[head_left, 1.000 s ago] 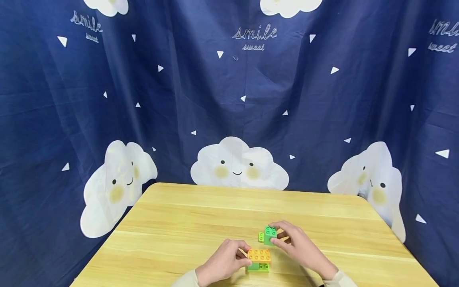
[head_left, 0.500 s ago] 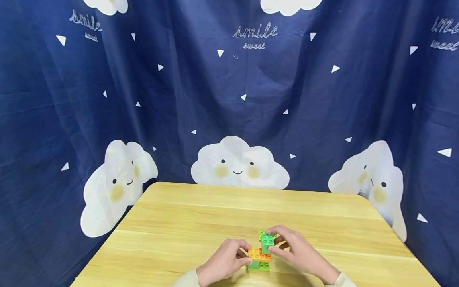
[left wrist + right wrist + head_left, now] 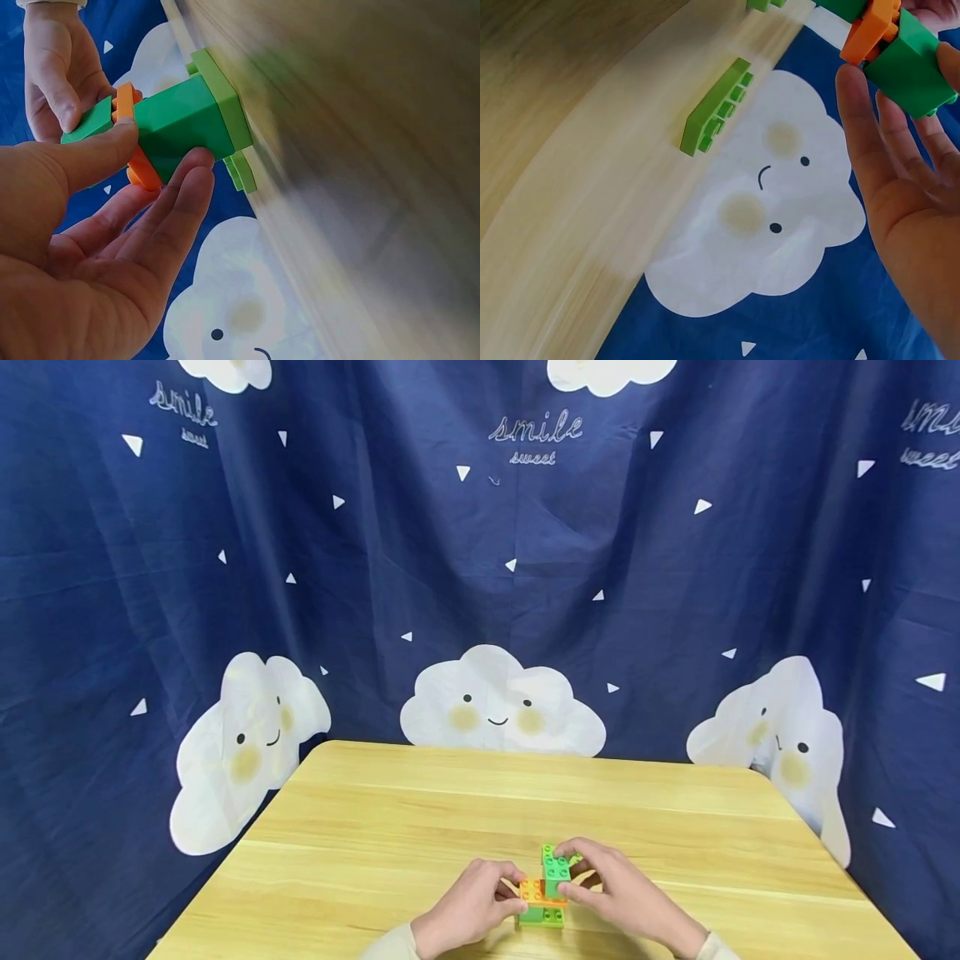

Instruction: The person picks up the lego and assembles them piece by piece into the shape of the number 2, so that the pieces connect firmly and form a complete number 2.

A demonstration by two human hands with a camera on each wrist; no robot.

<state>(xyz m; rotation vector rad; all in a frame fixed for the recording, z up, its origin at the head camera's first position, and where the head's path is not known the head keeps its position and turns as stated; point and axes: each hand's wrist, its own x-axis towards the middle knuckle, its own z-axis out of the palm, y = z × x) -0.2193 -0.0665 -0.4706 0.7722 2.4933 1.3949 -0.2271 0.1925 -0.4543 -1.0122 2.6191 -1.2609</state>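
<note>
Green block (image 3: 556,870) now sits on top of the orange plate (image 3: 534,891), which itself rests on a lower green brick (image 3: 542,916) near the front edge of the wooden table (image 3: 420,827). A second ago we carried that block off to the right, well apart from the stack; since then we have brought it left and down until it meets the orange studs, so the pieces look joined, though we cannot tell whether it is pressed fully home. Our right hand (image 3: 618,889) still pinches the green block between curled fingertips and thumb. Our left hand (image 3: 468,910) stays curled round the stack's left side, thumb on the orange plate, steadying it. In the left wrist view the thumb (image 3: 97,154) and fingers clamp the block stack from both sides. A flat light-green plate (image 3: 714,109) lies loose on the table just beyond the stack. Behind the table hangs a navy cloud curtain (image 3: 300,568).
</note>
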